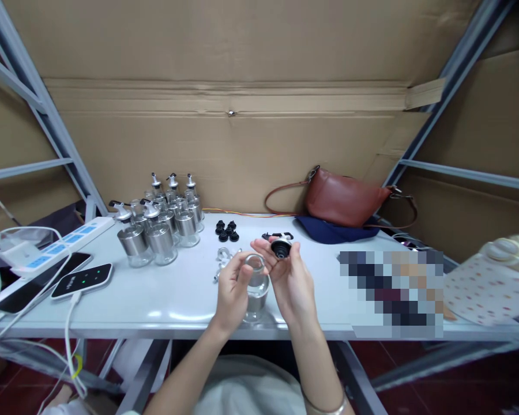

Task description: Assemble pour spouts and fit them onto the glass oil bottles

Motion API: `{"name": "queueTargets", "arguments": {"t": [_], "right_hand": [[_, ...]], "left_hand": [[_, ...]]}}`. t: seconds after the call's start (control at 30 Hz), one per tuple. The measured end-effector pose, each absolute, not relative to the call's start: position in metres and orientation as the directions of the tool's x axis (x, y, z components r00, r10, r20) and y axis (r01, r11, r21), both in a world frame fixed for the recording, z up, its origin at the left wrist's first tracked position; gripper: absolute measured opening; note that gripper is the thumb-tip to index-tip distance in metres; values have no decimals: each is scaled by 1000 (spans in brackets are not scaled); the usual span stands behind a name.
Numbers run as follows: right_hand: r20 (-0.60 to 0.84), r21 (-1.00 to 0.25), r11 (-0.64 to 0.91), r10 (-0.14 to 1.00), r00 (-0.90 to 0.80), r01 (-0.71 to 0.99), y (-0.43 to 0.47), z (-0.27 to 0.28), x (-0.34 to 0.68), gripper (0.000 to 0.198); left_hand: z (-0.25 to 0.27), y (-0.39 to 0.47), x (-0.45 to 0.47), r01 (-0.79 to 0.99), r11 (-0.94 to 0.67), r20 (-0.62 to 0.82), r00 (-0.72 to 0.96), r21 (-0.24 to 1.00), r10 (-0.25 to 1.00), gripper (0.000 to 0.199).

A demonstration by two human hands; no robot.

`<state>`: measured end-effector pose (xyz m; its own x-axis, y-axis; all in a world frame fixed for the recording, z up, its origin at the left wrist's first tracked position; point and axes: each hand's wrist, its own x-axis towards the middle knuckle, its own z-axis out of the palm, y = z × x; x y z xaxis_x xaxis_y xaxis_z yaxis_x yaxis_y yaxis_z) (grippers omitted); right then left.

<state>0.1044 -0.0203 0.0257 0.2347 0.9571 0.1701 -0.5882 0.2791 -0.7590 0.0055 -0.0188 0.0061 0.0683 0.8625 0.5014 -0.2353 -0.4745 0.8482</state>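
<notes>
My left hand (232, 291) is closed around the neck of a glass oil bottle (256, 297), which stands upright near the table's front edge with its mouth uncovered. Held in my right hand (294, 288) is a metal pourer cap (281, 248), tipped so that its black ribbed stopper faces me. The cap is beside the bottle mouth and apart from it. Behind my left hand lie several small clear and silvery parts (222, 256), partly hidden. Farther back sit several black stoppers (227, 230) in a cluster.
Several bottles (162, 245) with steel bands stand at the back left, some with pourers. A power strip (69, 245), phone (43, 282) and cabled white-edged device (83, 280) lie left. A brown bag (346, 199) rests on a navy cap (328, 230). Cardboard (242, 155) walls the back.
</notes>
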Motion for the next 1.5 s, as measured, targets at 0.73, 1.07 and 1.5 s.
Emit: {"name": "queueTargets", "arguments": {"t": [0.73,1.07,1.5], "right_hand": [[175,-940,231,959,225,-251,-23,-47,109,40],[145,-908,210,970,197,-363,-25,-44,110,32],[-91,-704,-50,996,20,-708,-27,-36,121,27]], "left_hand": [[26,104,-92,527,-351,572,-346,774,743,21],[44,80,-67,737,-562,912,-187,375,364,26],[-15,61,-10,191,-976,510,832,105,218,65]]}}
